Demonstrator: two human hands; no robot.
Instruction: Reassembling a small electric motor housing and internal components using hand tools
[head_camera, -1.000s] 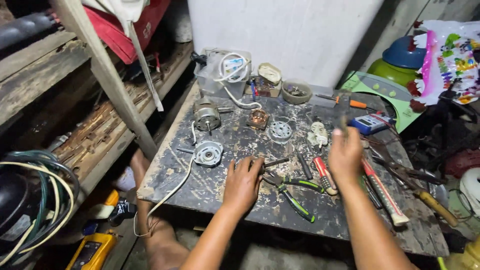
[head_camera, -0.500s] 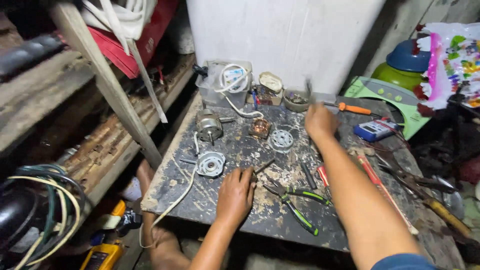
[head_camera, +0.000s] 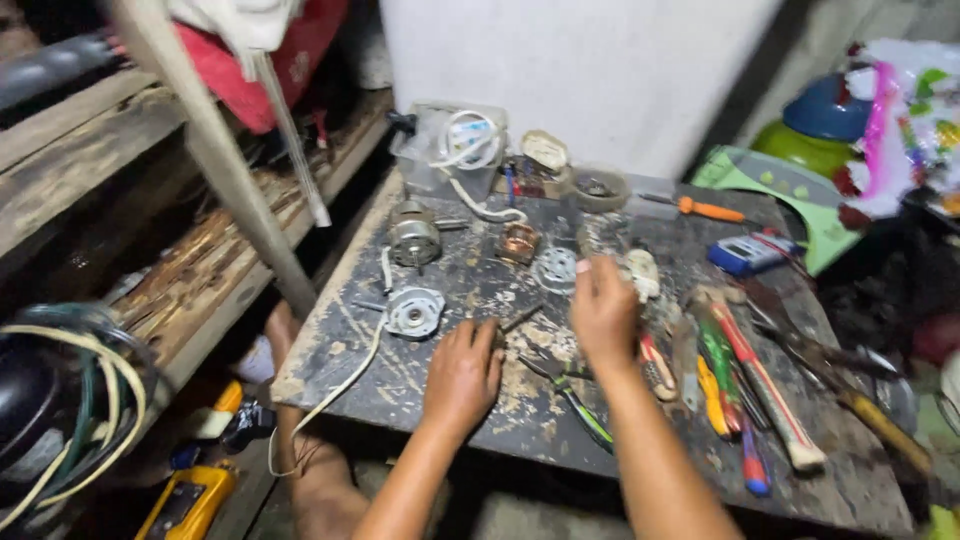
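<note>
Beside left hand (head_camera: 462, 377), rod (head_camera: 522, 318) diagonal.

1. The left hand (head_camera: 462, 375) lies palm down on the tabletop (head_camera: 340, 345); whatever sits under its fingers (head_camera: 487, 338) is hidden.
2. The right hand (head_camera: 603, 312) shows only its back, so whether it holds anything cannot be told, and it covers part of the clutter beneath.
3. Both forearms run out at the near edge.
4. The pliers (head_camera: 575, 400) are partly hidden by the right wrist.
5. The hammer (head_camera: 768, 385) and tools at the right are motion-blurred.
6. The yellow meter (head_camera: 188, 503) is cut off by the near edge.
7. The wire coil (head_camera: 60, 420) is cut off at the left.
</note>
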